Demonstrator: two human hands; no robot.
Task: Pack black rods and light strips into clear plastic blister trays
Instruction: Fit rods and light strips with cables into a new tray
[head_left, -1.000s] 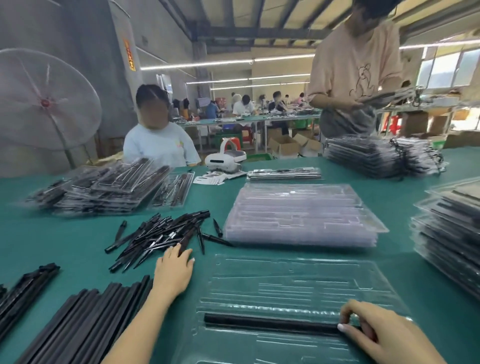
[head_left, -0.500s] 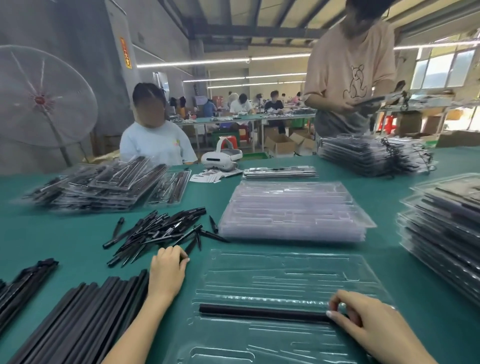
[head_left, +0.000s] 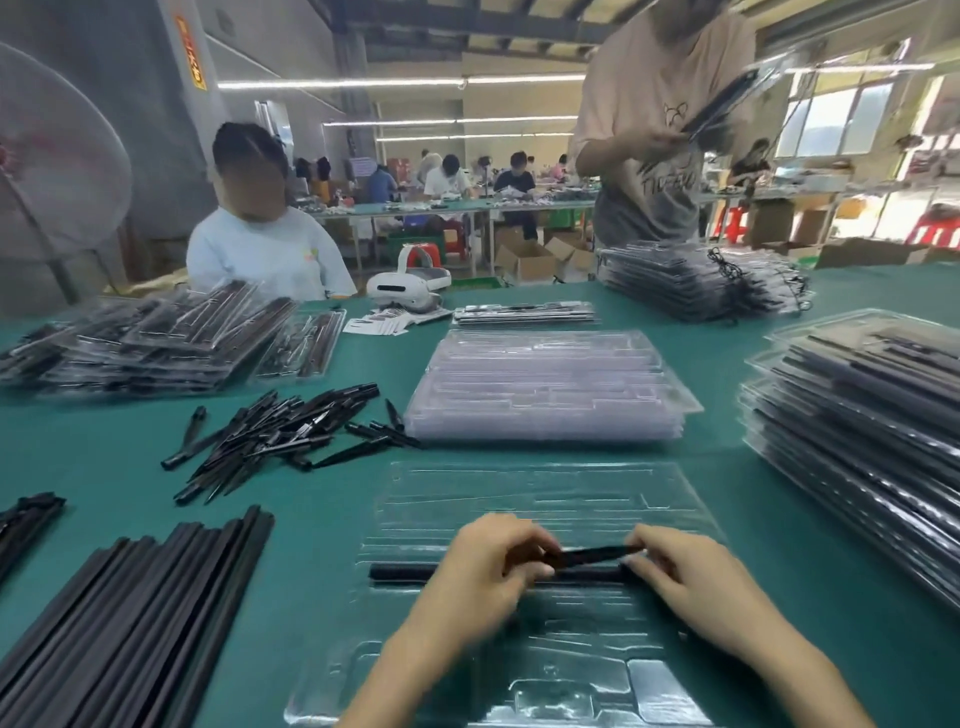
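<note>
A: Holding one short black rod (head_left: 592, 556) level between both hands, just above the open blister tray (head_left: 519, 499) on the green desk (head_left: 332, 545). Left hand (head_left: 480, 569) pinching the near end, right hand (head_left: 691, 577) pinching the far end.

B: Best way to seat it?

A: Lining it up with a free groove first, probably the one just behind the long light strip (head_left: 400, 572) already lying across the tray's middle. Lowering both ends together, then pressing along the length with the fingertips until flush. No twisting, no forcing one end ahead of the other. Thin plastic, likely to flex, so keeping pressure light.

B: And the rod itself?

A: Slim, matt black, slightly tapered, blurred here, so finer detail hard to tell. Same kind as the loose heap of rods (head_left: 280, 431) further back to the left.

B: Supplies?

A: Plenty. More strips (head_left: 130, 623) bundled at near left, a stack of empty trays (head_left: 545, 384) straight ahead, filled trays (head_left: 857, 431) piled at right.
</note>
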